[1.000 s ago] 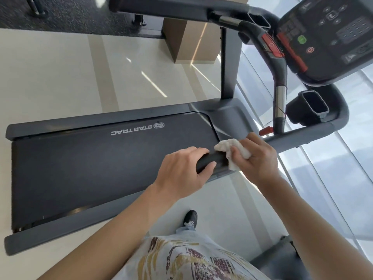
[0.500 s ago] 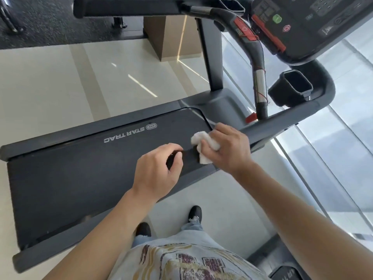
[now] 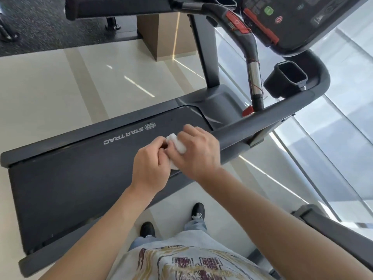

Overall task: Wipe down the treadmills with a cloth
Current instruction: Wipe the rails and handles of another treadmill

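White cloth [image 3: 177, 145] sits bunched between both hands, just past the end of the near handrail [image 3: 262, 122]. The right hand [image 3: 198, 152] has its fingers curled over the wad from above. The left hand [image 3: 150, 168] meets it from the other side, fingertips pinching the cloth's lower edge, where a small white fold shows under the knuckles. Both hands grip the one cloth, knuckle to knuckle, above the near edge of the belt [image 3: 80, 178]. Whether the rail's tip is under the cloth I cannot tell; the hands hide it.

What matters for the next stroke is the rail's line. Its long axis runs from the hands up and to the right, rising toward the cup holder [image 3: 286, 81] and the console [image 3: 314, 21]. The cloth lies at the low, free end of that axis, so my guess is that a wipe would travel away from the body along the rail. The right hand is the nearer one to the rail and already covers most of the cloth, so it looks better placed to lead.

Beyond the hands the belt stretches leftward, with the far side rail [image 3: 90, 136] behind it. Farther off are the upright post [image 3: 203, 49] and pale floor [image 3: 50, 87].
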Action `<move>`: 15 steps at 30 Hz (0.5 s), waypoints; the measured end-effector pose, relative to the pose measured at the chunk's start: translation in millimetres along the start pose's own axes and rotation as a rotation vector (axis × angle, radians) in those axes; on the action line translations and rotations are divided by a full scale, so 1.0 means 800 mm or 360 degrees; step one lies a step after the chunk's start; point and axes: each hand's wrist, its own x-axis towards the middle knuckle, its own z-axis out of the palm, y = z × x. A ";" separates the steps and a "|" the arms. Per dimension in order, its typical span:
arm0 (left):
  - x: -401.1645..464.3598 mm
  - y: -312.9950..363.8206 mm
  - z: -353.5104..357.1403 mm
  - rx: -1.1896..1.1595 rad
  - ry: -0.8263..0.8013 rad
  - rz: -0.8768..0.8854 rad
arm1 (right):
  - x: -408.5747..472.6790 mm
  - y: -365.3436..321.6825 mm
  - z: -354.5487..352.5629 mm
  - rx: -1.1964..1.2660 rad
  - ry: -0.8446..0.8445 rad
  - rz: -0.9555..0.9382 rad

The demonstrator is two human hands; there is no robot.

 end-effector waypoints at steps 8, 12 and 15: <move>-0.030 -0.025 0.001 -0.0199 0.0138 -0.0134 | 0.049 0.130 -0.049 -0.0207 -0.0223 0.0074; -0.028 -0.024 0.000 -0.0214 0.0150 -0.0117 | 0.100 0.181 -0.061 -0.0589 -0.0729 0.0456; -0.029 -0.025 0.000 -0.0237 0.0169 -0.0140 | 0.120 0.145 -0.056 -0.0639 -0.1163 0.0448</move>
